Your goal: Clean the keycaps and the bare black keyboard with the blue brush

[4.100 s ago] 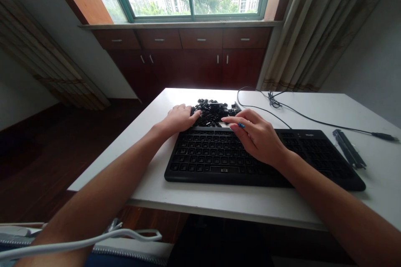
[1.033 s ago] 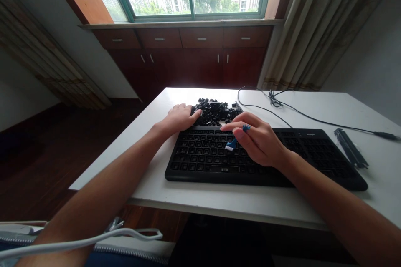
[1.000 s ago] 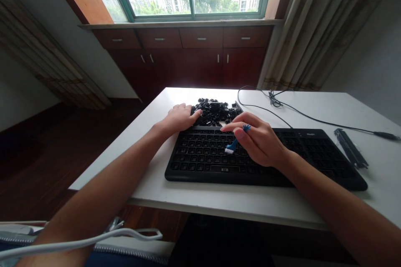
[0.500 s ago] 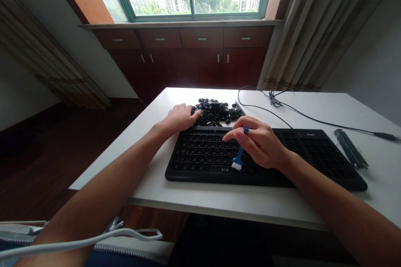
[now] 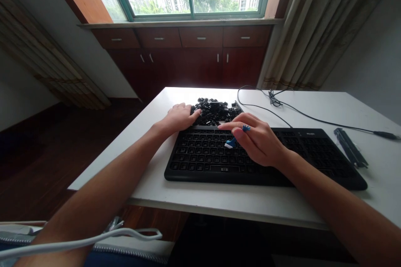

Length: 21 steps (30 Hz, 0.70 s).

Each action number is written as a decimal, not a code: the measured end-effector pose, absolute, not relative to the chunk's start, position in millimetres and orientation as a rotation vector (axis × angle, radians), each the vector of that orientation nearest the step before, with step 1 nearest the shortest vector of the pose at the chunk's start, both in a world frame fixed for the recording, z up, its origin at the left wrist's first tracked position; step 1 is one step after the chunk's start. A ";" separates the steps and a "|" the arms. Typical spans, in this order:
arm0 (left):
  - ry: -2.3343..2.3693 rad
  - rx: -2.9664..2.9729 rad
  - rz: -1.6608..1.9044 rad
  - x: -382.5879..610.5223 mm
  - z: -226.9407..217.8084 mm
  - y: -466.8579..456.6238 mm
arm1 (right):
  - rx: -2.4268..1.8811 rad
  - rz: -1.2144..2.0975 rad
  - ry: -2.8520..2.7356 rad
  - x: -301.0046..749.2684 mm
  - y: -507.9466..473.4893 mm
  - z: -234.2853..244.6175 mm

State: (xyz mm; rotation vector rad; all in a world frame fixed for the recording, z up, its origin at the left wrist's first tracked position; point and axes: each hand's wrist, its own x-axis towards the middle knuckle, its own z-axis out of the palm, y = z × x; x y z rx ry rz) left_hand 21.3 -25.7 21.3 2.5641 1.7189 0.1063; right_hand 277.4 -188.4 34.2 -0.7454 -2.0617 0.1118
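A black keyboard (image 5: 200,177) with its keycaps off lies across the white table, showing rows of square sockets. My right hand (image 5: 258,139) is closed around a small blue cleaning brush (image 5: 231,143), whose white bristles point down at the upper-middle rows of sockets. The brush's other end, with short blue prongs, sticks out above my thumb. My left hand (image 5: 180,116) lies flat with fingers spread, at the keyboard's far left corner and against the left side of a heap of loose black keycaps (image 5: 214,110). Its fingertips are partly hidden by the heap.
A black cable (image 5: 275,99) runs behind the keyboard to a plug (image 5: 386,135) at the right. A dark strip-like piece in clear wrap (image 5: 350,148) lies beside the keyboard's right end. A white cord (image 5: 125,232) crosses the lower left, below the table's front edge.
The brush head has moved up and left, from near the space-bar row to the upper-middle rows, and its handle tilts more. My left hand stays in place.
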 end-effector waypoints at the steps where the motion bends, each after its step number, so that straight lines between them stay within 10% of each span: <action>1: 1.717 2.565 0.107 21.2 21.3 -25.8 | -0.743 0.139 -2.050 277.5 -189.1 34.5; 21: 1.736 2.562 0.119 20.8 20.4 -25.8 | -0.742 -0.032 -2.080 276.6 -186.7 33.6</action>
